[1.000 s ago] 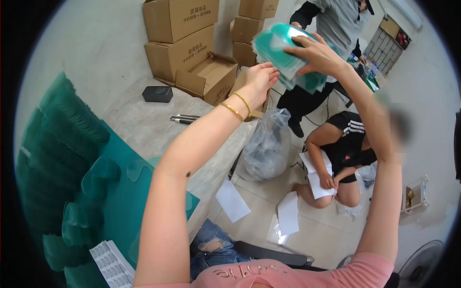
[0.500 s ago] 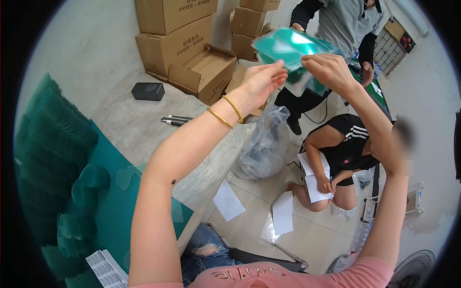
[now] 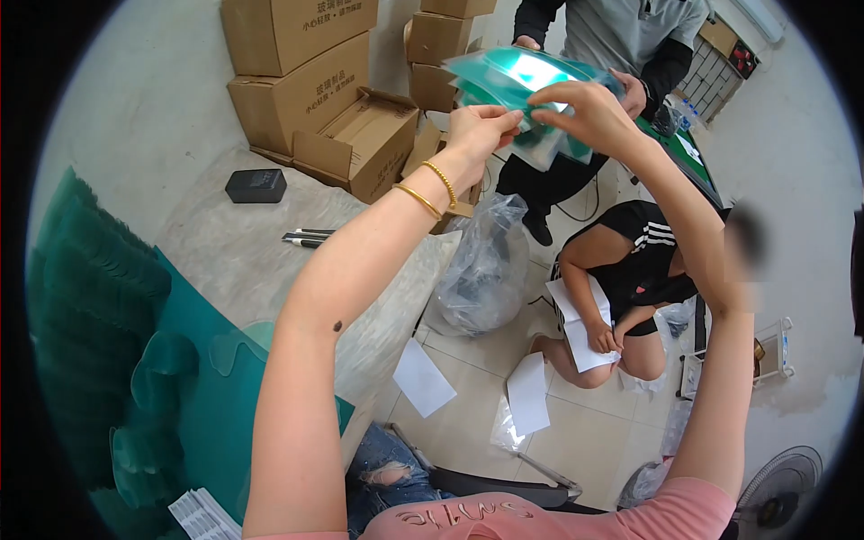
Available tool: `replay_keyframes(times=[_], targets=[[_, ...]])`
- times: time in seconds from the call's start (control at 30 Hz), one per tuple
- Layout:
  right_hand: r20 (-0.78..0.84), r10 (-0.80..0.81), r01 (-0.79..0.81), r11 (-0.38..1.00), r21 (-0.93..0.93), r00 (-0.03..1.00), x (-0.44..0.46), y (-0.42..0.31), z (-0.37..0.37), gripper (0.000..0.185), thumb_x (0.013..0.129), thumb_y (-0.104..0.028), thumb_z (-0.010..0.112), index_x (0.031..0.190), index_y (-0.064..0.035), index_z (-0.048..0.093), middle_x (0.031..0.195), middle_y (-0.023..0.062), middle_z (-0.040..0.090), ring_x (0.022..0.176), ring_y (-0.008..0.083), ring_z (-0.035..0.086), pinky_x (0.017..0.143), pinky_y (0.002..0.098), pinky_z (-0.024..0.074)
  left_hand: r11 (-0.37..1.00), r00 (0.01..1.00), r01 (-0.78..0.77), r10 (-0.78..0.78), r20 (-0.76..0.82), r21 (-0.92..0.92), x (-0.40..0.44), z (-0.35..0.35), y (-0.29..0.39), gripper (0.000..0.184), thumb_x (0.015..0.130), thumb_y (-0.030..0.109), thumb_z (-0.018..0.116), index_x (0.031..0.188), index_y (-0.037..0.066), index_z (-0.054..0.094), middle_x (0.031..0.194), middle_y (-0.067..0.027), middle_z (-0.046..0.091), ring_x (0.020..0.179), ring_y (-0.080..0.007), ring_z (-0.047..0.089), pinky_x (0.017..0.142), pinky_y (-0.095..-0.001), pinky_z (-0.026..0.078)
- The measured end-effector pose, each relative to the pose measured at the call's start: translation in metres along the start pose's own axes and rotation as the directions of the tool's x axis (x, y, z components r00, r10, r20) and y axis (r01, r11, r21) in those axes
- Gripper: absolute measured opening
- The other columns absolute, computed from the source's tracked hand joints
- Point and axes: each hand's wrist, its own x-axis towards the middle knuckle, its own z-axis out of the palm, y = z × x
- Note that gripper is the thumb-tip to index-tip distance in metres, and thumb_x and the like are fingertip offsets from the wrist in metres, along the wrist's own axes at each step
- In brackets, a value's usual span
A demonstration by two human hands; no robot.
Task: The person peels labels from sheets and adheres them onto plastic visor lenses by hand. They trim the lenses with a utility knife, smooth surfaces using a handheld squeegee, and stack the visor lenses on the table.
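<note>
One view, head: your left grip (image 3: 481, 137) bunches its fingertips at the near edge of the green sheets (image 3: 490, 65), your right grip (image 3: 589, 112) curls beside it; can't tell whether either pinches one. Sheets are well off the tabletop (image 3: 211, 236), between a standing co-worker's hands (image 3: 632, 94), probably supported there so your fingers can reach the edge.

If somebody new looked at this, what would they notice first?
Probably the shiny green sheets at the top middle, with the left hand and right hand raised beside them. Next, perhaps the stacked cardboard boxes at upper left and the big clear plastic bag near the picture's centre.
</note>
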Motion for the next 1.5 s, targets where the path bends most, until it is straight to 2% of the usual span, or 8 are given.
replay_keyframes(times=[0.6, 0.67, 1.1, 1.23, 1.27, 1.3, 1.4, 1.5], targets=[[0.139, 0.102, -0.1, 0.995, -0.018, 0.985, 0.026, -0.007, 0.001, 0.014, 0.074, -0.013, 0.07, 0.082, -0.0016, 0.07, 0.077, 0.0123, 0.066, 0.068, 0.0311, 0.062, 0.064, 0.0363, 0.049, 0.865, 0.936, -0.352, 0.332, 0.118, 0.357, -0.005, -0.007, 0.002, 0.017, 0.087, 0.008, 0.067, 0.095, -0.007, 0.07, 0.089, -0.0025, 0.059, 0.081, -0.0095, 0.056, 0.072, -0.0234, 0.045], [0.03, -0.079, 0.083, 0.976, -0.204, 0.996, 0.022, -0.008, 0.007, 0.012, 0.076, -0.016, 0.064, 0.078, -0.006, 0.071, 0.071, 0.0127, 0.066, 0.065, 0.0317, 0.063, 0.061, 0.0384, 0.0503, 0.854, 0.93, -0.365, 0.354, 0.101, 0.37, -0.005, -0.003, 0.001, 0.017, 0.087, 0.009, 0.067, 0.094, -0.006, 0.07, 0.087, -0.0021, 0.061, 0.079, -0.009, 0.056, 0.072, -0.0234, 0.045], [0.07, -0.226, 0.217, 0.734, -0.644, 0.972, 0.093, 0.024, -0.01, 0.012, 0.082, -0.01, 0.061, 0.083, 0.001, 0.065, 0.076, 0.007, 0.061, 0.077, 0.0217, 0.061, 0.071, 0.031, 0.0489, 0.946, 0.928, 0.308, -0.321, -0.189, -0.096, -0.013, 0.008, -0.006, 0.006, 0.085, 0.011, 0.065, 0.083, 0.006, 0.062, 0.078, -0.0015, 0.064, 0.066, -0.0093, 0.057, 0.06, -0.0233, 0.045], [0.03, -0.091, 0.088, 0.744, -0.662, 0.995, 0.138, 0.031, -0.031, 0.011, 0.07, -0.012, 0.059, 0.069, -0.0062, 0.067, 0.075, 0.0168, 0.066, 0.075, 0.0322, 0.067, 0.065, 0.0395, 0.0527, 0.92, 0.899, 0.366, -0.389, -0.199, -0.142, -0.01, 0.011, -0.022, 0.006, 0.085, 0.01, 0.065, 0.081, 0.006, 0.061, 0.075, -0.0014, 0.063, 0.062, -0.0083, 0.055, 0.056, -0.0226, 0.044], [-0.199, -0.501, 0.437, 0.85, -0.293, 0.842, 0.139, 0.039, -0.038, 0.011, 0.069, -0.011, 0.059, 0.065, -0.0053, 0.067, 0.07, 0.0169, 0.065, 0.071, 0.0329, 0.066, 0.063, 0.0411, 0.0521, 0.921, 0.901, 0.364, -0.386, -0.198, -0.141, -0.01, 0.012, -0.022, 0.006, 0.085, 0.01, 0.065, 0.081, 0.006, 0.061, 0.075, -0.0014, 0.063, 0.062, -0.0083, 0.055, 0.056, -0.0226, 0.044], [-0.198, -0.503, 0.438, 0.849, -0.296, 0.841, 0.143, 0.044, -0.041, 0.011, 0.069, -0.011, 0.059, 0.065, -0.0053, 0.067, 0.07, 0.0169, 0.065, 0.071, 0.0329, 0.066, 0.063, 0.0411, 0.0521, 0.919, 0.897, 0.366, -0.39, -0.207, -0.142, -0.009, 0.013, -0.022, 0.007, 0.085, 0.01, 0.065, 0.081, 0.006, 0.061, 0.074, -0.0014, 0.063, 0.061, -0.0082, 0.055, 0.053, -0.0221, 0.043], [-0.081, -0.456, 0.413, 0.857, -0.307, 0.886, 0.157, 0.039, -0.057, 0.011, 0.069, -0.01, 0.059, 0.062, -0.0042, 0.066, 0.069, 0.0183, 0.065, 0.068, 0.0341, 0.066, 0.059, 0.0432, 0.0516, 0.916, 0.893, 0.37, -0.396, -0.213, -0.153, -0.001, 0.012, -0.029, 0.007, 0.085, 0.011, 0.064, 0.079, 0.006, 0.061, 0.073, -0.0015, 0.063, 0.058, -0.0079, 0.054, 0.049, -0.0213, 0.042], [0.036, -0.085, 0.086, 0.707, -0.702, 0.996, 0.183, 0.033, -0.057, 0.012, 0.069, -0.011, 0.059, 0.063, -0.0026, 0.066, 0.067, 0.0195, 0.064, 0.066, 0.0351, 0.065, 0.06, 0.0441, 0.0514, 0.913, 0.891, 0.374, -0.403, -0.21, -0.163, 0.003, 0.012, -0.032, 0.009, 0.084, 0.01, 0.065, 0.077, 0.006, 0.061, 0.071, -0.0013, 0.062, 0.055, -0.0081, 0.053, 0.046, -0.0213, 0.041]])
